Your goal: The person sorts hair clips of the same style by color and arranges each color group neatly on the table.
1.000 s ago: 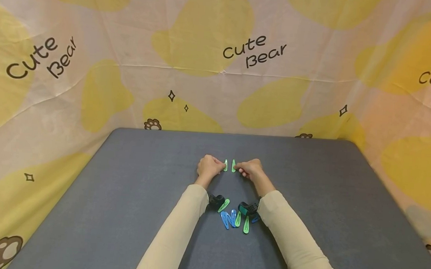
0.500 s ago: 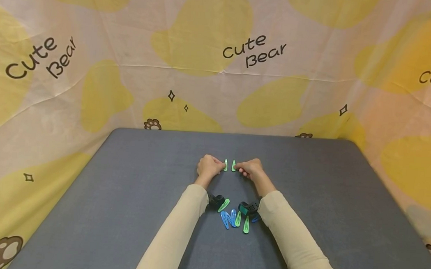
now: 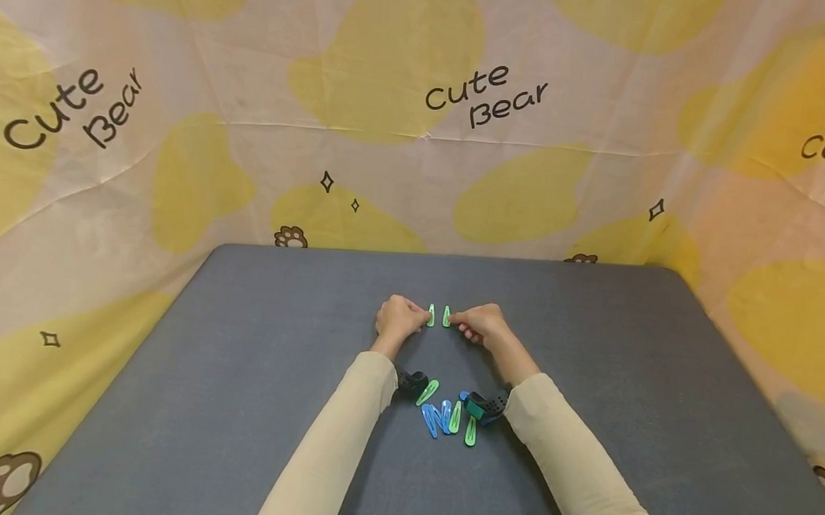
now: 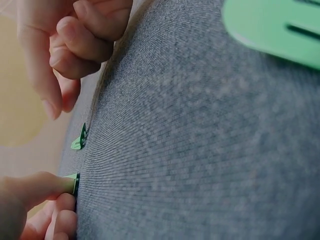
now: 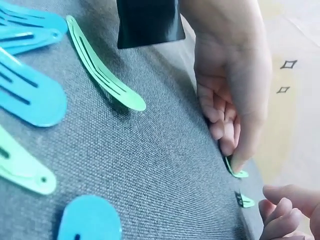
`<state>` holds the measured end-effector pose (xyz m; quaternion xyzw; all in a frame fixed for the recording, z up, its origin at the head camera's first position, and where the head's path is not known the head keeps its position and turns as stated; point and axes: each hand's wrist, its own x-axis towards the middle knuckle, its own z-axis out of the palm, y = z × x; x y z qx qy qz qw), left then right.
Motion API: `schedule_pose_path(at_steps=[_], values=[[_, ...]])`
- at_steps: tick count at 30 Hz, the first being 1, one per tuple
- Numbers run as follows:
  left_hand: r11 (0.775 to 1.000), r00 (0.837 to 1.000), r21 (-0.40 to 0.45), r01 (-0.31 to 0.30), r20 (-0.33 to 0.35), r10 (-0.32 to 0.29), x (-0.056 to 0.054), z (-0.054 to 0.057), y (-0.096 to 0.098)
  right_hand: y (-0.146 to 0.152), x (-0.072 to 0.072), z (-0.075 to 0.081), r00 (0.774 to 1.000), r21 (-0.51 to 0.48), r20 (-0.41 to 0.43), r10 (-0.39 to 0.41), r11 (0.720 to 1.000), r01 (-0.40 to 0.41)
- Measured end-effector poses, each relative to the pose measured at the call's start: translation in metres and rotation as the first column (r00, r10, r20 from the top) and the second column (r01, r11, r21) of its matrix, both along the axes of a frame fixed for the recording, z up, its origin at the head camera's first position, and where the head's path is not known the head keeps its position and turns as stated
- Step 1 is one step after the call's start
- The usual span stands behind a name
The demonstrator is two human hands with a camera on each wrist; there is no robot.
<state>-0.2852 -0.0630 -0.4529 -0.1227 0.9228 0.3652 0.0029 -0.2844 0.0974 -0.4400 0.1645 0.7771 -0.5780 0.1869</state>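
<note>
In the head view two green snap hair clips stand side by side toward the back of the table: a left hair clip point(image 3: 431, 315) and a right hair clip point(image 3: 447, 316). My left hand point(image 3: 398, 318) pinches the left clip from its outer side; in the left wrist view its thumb point(image 4: 47, 185) lies against that green clip point(image 4: 75, 183). On the other side, my right hand point(image 3: 482, 325) has its fingertips at the right clip. The right wrist view shows the fingertip over this clip point(image 5: 240, 174), with the other fingers curled.
Nearer me, between the forearms, lie several loose blue hair clips point(image 3: 429, 421) and green hair clips point(image 3: 470, 432). The right wrist camera point(image 3: 487, 406) covers part of them. The grey table point(image 3: 269, 406) ends at a patterned cloth backdrop point(image 3: 389, 177).
My right wrist and forearm have shifted slightly outward and toward me, uncovering part of a blue clip. Both hands' fingers stay at the two green clips, which have hardly moved.
</note>
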Motion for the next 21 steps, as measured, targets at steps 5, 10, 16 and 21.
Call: schedule_pose_path(at_steps=[5,10,16,21], values=[[1.000,1.000,-0.004,0.004,0.005,-0.004,-0.001,0.000,-0.001,0.002,0.006,0.004,0.999,0.019,-0.015,0.052,0.998,-0.052],[1.000,1.000,-0.010,0.004,0.006,-0.004,0.000,0.000,-0.002,0.004,0.012,0.006,0.996,0.024,-0.020,0.085,0.996,-0.084],[1.000,1.000,-0.012,0.012,0.008,-0.012,0.001,0.001,-0.002,0.005,0.018,0.007,0.992,0.053,-0.029,0.123,0.991,-0.122],[1.000,1.000,-0.009,0.014,0.006,-0.014,0.001,0.001,-0.002,0.006,0.023,0.008,0.987,0.059,-0.036,0.158,0.986,-0.156]])
